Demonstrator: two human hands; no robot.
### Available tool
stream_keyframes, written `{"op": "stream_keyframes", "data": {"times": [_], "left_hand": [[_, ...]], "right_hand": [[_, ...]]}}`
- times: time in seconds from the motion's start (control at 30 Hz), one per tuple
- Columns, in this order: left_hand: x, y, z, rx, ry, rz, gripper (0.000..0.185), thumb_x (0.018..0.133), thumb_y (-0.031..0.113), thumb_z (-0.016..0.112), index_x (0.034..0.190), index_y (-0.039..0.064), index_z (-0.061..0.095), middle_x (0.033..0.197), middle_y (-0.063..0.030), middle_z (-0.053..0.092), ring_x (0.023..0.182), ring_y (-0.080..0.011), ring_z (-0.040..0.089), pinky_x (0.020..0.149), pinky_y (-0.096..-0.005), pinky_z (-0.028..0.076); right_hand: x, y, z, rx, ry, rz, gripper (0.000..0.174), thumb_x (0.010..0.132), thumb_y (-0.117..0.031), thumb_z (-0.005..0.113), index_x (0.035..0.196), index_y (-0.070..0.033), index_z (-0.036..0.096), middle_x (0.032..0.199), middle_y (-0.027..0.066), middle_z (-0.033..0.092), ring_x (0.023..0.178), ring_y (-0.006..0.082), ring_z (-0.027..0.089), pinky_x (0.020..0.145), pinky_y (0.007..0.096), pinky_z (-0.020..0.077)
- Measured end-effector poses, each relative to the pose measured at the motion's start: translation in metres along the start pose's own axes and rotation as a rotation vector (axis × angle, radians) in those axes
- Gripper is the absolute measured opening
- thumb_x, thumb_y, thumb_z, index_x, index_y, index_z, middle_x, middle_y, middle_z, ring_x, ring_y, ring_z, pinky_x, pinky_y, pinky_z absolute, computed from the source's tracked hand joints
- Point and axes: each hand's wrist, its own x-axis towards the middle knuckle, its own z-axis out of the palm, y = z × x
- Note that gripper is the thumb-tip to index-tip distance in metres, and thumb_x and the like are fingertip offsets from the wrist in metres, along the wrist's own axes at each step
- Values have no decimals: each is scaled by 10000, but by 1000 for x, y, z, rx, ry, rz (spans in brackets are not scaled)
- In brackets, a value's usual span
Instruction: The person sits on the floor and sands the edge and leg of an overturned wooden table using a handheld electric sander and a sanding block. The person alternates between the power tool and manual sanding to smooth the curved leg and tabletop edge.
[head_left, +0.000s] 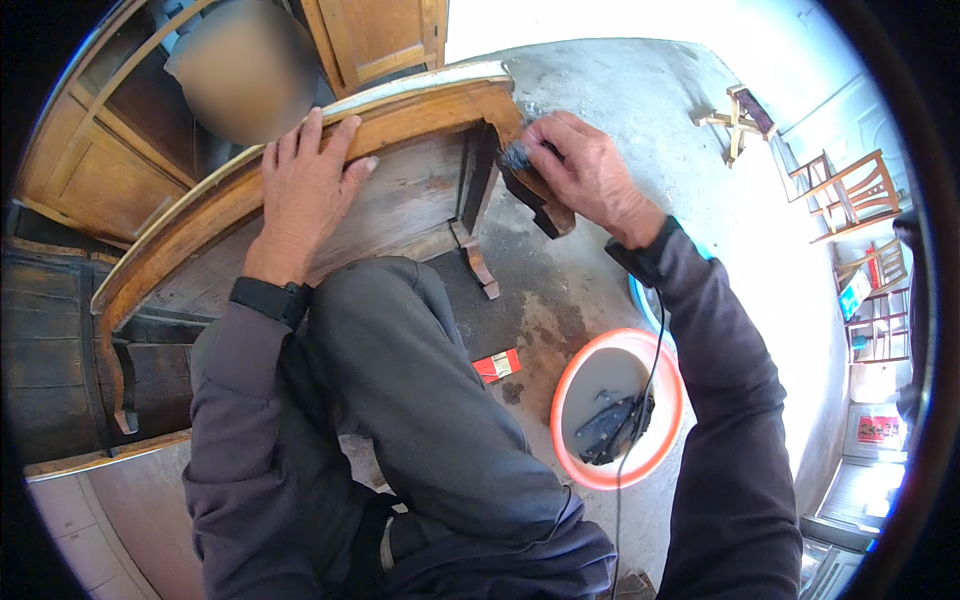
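A wooden piece of furniture (420, 124), with a long curved rail and carved legs, stands tilted before me. My left hand (304, 176) lies spread on its rail, fingertips reaching the pale upper edge; it holds nothing. My right hand (581, 169) pinches a grey scouring pad, seemingly steel wool (515, 155), against the upper part of the curved wooden leg (551, 206). The fingers cover part of both pad and leg. Another small curved foot (478, 266) shows lower down, beneath a dull panel (405, 191).
Beside my right forearm, an orange-rimmed basin (559, 420) holds murky water and a dark cloth (611, 427). A black cable (621, 480) hangs across it. A red packet (496, 365) lies on the wet floor. Wooden cabinets (375, 37), a stool (735, 124) and chairs (862, 187) stand farther off.
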Motion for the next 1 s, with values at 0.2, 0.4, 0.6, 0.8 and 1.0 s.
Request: {"op": "stream_keyframes", "data": {"times": [0.2,0.4,0.6,0.8,1.0], "left_hand": [[-3,1,3,-1,44,3,565,986,534,507,1467,239,473,1517,-186,416,1403,-387,369,1149,-532,280],[-2,0,8,-65,126,1,513,958,493,569,1397,227,556,1473,-171,451,1374,-357,398,1130,-535,273],[-4,0,4,-51,66,-2,539,980,512,528,1434,221,514,1494,-190,436,1383,-385,388,1138,-535,283],[-4,0,8,-51,87,0,545,978,515,531,1440,227,510,1507,-186,425,1399,-391,365,1152,-547,257],[-2,0,6,-73,67,-6,542,976,519,531,1431,225,520,1508,-184,422,1402,-390,360,1156,-554,241]], "right_hand": [[-7,-8,-39,156,-321,2,69,923,-96,600,942,-30,609,879,147,608,824,357,615,722,410,515],[18,24,19,-106,92,-124,103,937,-137,593,1006,-62,583,905,161,596,809,379,613,741,458,532],[19,3,-20,50,-288,-76,97,912,-115,618,964,-33,614,836,151,609,781,366,620,685,438,520],[9,2,-24,51,-267,-91,113,923,-116,603,972,-14,606,841,158,599,763,375,614,687,440,517],[30,28,24,-189,149,-98,125,933,-131,595,984,-17,590,879,167,606,799,375,626,710,453,528]]}}
